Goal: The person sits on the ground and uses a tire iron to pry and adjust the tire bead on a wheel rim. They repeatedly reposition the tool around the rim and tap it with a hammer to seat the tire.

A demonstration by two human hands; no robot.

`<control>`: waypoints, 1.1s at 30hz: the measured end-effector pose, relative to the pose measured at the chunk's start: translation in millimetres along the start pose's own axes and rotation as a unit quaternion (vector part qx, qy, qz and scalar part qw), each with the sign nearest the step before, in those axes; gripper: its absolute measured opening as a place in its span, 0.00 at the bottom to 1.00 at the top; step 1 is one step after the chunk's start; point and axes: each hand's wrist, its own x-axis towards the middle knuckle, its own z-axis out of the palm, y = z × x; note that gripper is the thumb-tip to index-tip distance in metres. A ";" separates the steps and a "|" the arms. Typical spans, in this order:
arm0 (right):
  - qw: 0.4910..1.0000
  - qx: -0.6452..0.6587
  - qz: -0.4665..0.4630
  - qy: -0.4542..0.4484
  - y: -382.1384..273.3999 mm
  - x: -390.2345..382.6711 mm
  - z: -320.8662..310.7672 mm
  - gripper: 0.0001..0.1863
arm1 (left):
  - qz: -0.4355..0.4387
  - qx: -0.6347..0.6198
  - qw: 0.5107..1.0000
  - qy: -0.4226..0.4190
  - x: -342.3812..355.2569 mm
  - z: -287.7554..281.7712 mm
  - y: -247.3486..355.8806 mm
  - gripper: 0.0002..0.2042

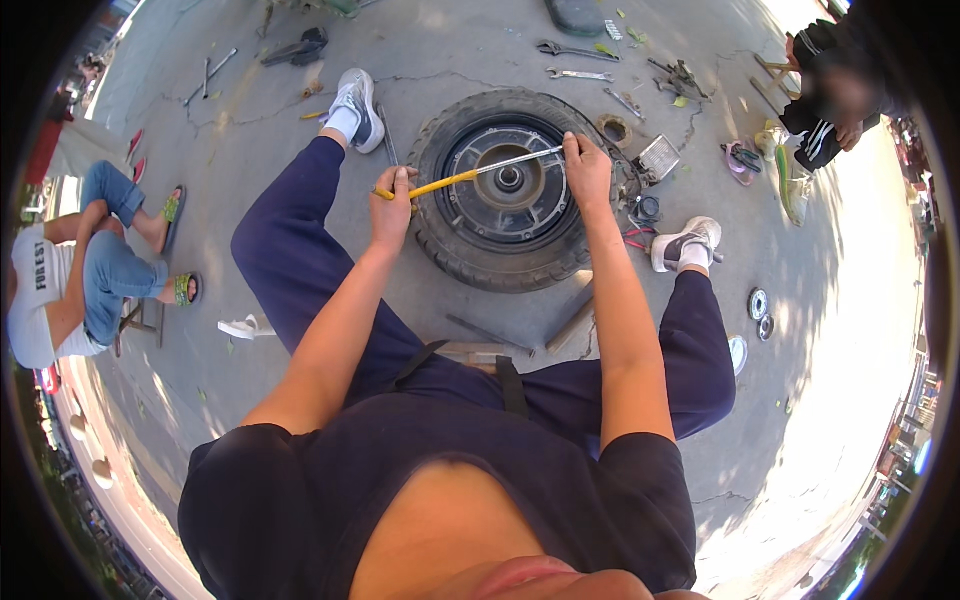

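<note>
My left hand (393,199) grips the yellow handle (446,182) of a long tool with a silver shaft (520,160). My right hand (585,168) pinches the far end of that shaft, fingers closed. The tool spans the upper middle of a wheel with a black tyre (505,270) lying flat on the ground between my feet. Its dark metal centre (508,218) has a ring of bolts and a central hub (508,178), just below the shaft.
Wrenches (580,74), dark metal parts (683,80), a silver block (657,157) and red-handled pliers (637,238) lie around the wheel. Bars (570,315) lie below it, silver rings (759,305) rightward. Seated people are at left (110,260) and upper right (815,130).
</note>
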 end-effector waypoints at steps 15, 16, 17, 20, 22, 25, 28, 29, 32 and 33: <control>1.000 0.003 0.019 0.000 -0.1 -0.4 2.5 0.20 | 0.017 -0.002 1.000 -0.016 35.0 -0.6 -5.7 0.14; 1.000 -0.001 0.022 -0.001 -0.8 -0.7 1.7 0.20 | 0.022 0.000 1.000 -0.017 36.8 -0.3 -5.5 0.14; 1.000 -0.006 0.024 -0.002 -1.8 -0.9 0.9 0.19 | 0.026 0.001 0.999 -0.018 38.7 -0.2 -5.6 0.13; 1.000 -0.008 0.023 -0.004 -4.4 -1.0 0.2 0.19 | 0.042 0.002 0.999 -0.021 46.0 -0.9 -11.5 0.13; 1.000 -0.005 0.025 -0.006 -4.7 -0.8 0.4 0.19 | 0.039 0.002 0.999 -0.027 50.4 -1.7 -16.3 0.13; 1.000 -0.005 0.028 -0.009 -5.9 -1.2 0.4 0.19 | 0.039 0.001 0.999 -0.029 56.2 -2.0 -19.8 0.13; 0.999 -0.015 0.035 -0.014 -7.1 -1.7 0.1 0.20 | 0.046 0.007 0.998 -0.036 61.5 -2.4 -18.3 0.13; 0.999 -0.018 0.037 -0.015 -6.9 -2.1 0.6 0.20 | 0.050 0.009 0.998 -0.039 61.6 -3.4 -17.5 0.14; 0.999 -0.019 0.037 -0.008 -7.1 -0.7 3.4 0.20 | 0.051 0.027 0.997 -0.056 58.7 -9.7 -15.8 0.14; 0.999 -0.019 0.038 -0.004 -5.2 -0.4 5.0 0.20 | 0.040 0.026 0.996 -0.072 51.2 -10.3 -11.4 0.13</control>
